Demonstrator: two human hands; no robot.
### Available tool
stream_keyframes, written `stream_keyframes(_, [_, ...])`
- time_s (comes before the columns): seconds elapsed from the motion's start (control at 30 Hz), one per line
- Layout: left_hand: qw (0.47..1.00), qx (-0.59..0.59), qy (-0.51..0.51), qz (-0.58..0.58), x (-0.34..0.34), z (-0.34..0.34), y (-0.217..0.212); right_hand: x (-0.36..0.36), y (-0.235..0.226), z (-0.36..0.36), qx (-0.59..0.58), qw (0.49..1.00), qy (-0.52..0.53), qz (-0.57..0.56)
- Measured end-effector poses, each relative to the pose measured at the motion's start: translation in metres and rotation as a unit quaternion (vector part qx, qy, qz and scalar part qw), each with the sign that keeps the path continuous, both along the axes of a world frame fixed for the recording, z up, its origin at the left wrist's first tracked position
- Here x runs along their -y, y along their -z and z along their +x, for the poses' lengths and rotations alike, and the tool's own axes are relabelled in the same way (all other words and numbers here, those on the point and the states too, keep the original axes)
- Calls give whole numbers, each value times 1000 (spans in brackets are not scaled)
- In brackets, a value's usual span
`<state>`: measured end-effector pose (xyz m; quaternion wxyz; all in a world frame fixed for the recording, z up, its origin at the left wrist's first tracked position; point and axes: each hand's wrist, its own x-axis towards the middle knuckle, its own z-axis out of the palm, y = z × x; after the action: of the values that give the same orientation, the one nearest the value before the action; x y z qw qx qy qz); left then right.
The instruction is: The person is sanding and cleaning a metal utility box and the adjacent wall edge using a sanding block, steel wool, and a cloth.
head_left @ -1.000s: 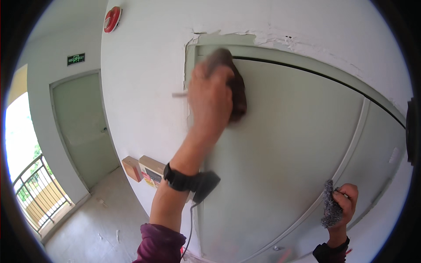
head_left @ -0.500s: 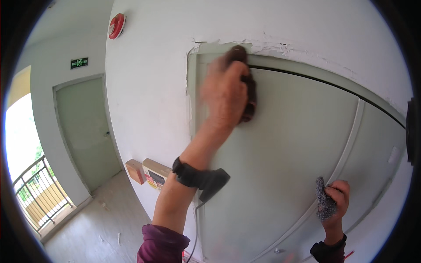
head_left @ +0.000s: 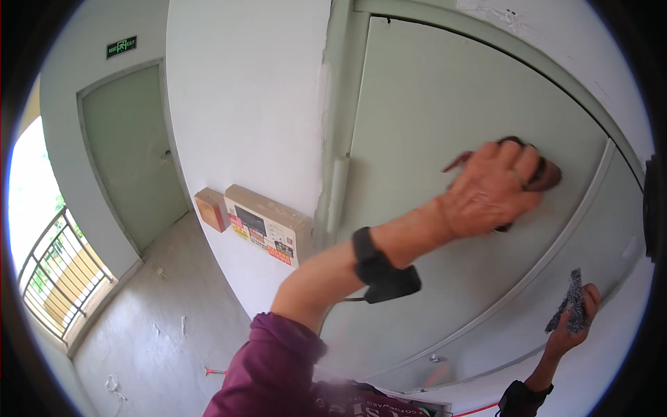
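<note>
My left hand [head_left: 490, 186] is wrapped round a dark brown rag [head_left: 547, 178], which it presses against the pale green door [head_left: 424, 104] on the upper right part of the panel. Part of the rag is hidden under the palm. Lower down at the right, my right hand [head_left: 567, 338] grips a wad of grey steel wool [head_left: 576, 303], apart from the left hand. It is held in front of the door, and I cannot tell whether it touches the surface. Black straps with a dark device circle my wrists.
A green frame [head_left: 340, 90] with rough plaster edges surrounds the door. Two boxes, one wide [head_left: 295, 236] and one small [head_left: 210, 210], sit on the white wall. Farther left are another green door [head_left: 125, 153], a railing [head_left: 66, 274] and scraps [head_left: 183, 325] on the floor.
My left hand has gone with the rag from the door's upper left corner rightward and down across the panel. The view has shifted, and my right hand still holds the steel wool.
</note>
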<state>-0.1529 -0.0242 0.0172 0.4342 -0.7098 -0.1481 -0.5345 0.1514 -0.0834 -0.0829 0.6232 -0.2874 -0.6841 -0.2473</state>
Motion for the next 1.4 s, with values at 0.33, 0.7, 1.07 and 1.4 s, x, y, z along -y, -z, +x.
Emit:
stream_keyframes(0.33, [964,168,-203,-18,22,-143,66,-18,43,-5,-62,995,-49,-65])
stream_keyframes(0.7, [929,298,-145,-167,68,-132,189,-23,71,-26,-52,984,-95,-140])
stream_keyframes(1.07, [948,-40,-307,-70,53,-143,137,-7,82,-28,-29,984,-46,-170])
stream_keyframes(1.4, [909,-140,-384,-79,63,-155,37,-1,110,-8,-139,972,-70,-175])
